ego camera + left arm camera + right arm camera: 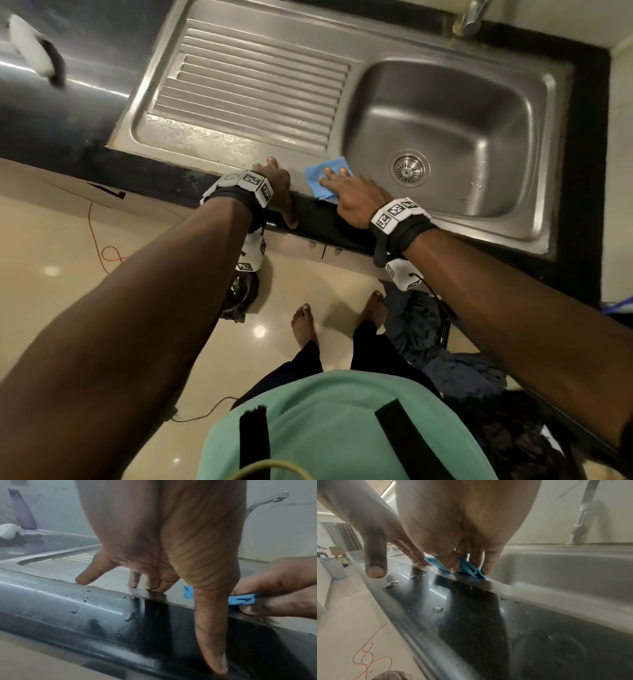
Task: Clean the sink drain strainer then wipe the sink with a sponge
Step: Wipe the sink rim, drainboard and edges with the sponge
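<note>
The steel sink (442, 113) has a ribbed drainboard (253, 92) on its left. A round metal strainer (408, 168) sits in the drain at the basin bottom. A folded blue sponge cloth (313, 186) lies on the sink's front rim, left of the basin. My right hand (339, 195) holds it there, fingers on top and thumb against its front edge; the sponge (467, 568) shows between them. My left hand (282, 192) rests beside it, straight fingers (150, 584) on the rim, thumb hanging over the black counter edge.
A faucet (469, 17) stands behind the basin. The black counter (51, 120) carries a white object (34, 44) and a purple bottle (24, 511) at far left. Water drops sit on the counter's front edge. A red cable (102, 246) and dark bags (428, 325) lie on the floor by my feet.
</note>
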The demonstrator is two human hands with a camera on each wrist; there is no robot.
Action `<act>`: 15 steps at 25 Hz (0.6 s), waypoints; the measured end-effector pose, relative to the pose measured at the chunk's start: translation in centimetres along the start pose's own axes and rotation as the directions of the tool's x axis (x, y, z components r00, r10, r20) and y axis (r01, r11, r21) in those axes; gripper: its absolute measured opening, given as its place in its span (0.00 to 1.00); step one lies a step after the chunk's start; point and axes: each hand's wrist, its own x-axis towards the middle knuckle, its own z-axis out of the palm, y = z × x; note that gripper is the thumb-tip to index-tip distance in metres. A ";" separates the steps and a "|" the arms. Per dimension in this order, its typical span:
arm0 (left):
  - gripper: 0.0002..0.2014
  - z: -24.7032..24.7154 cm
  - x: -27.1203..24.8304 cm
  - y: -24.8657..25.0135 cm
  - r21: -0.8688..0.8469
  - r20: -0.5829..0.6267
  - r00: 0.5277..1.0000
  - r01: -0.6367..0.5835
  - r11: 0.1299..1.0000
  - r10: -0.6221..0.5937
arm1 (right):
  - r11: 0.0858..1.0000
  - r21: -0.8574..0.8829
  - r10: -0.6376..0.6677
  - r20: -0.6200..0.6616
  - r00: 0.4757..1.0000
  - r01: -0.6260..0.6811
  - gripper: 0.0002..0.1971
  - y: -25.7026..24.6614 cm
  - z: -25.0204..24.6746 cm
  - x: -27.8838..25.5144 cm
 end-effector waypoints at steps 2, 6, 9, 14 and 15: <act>0.67 0.5 -0.2 -0.2 -0.002 -0.004 1.000 -0.019 1.000 0.019 | 0.998 0.014 0.059 -0.025 0.998 -0.059 0.34 0.2 0.6 -1.1; 0.75 1.7 0.6 -0.8 -0.036 -0.013 0.999 -0.044 0.998 0.044 | 0.981 0.087 0.180 -0.078 0.980 -0.174 0.29 -1.6 1.7 -1.5; 0.78 2.4 0.7 -1.2 -0.044 -0.023 0.998 -0.051 0.998 0.050 | 0.974 0.082 0.219 -0.111 0.969 -0.211 0.27 -3.0 1.9 -1.4; 0.76 3.0 0.1 -1.2 -0.046 -0.093 0.994 -0.058 0.997 0.054 | 0.973 0.062 0.231 -0.139 0.963 -0.224 0.30 -4.1 2.9 -1.3; 0.76 3.3 0.2 -1.5 -0.051 -0.110 0.992 -0.073 0.996 0.067 | 0.972 0.063 0.234 -0.146 0.961 -0.227 0.30 -4.4 3.0 -1.3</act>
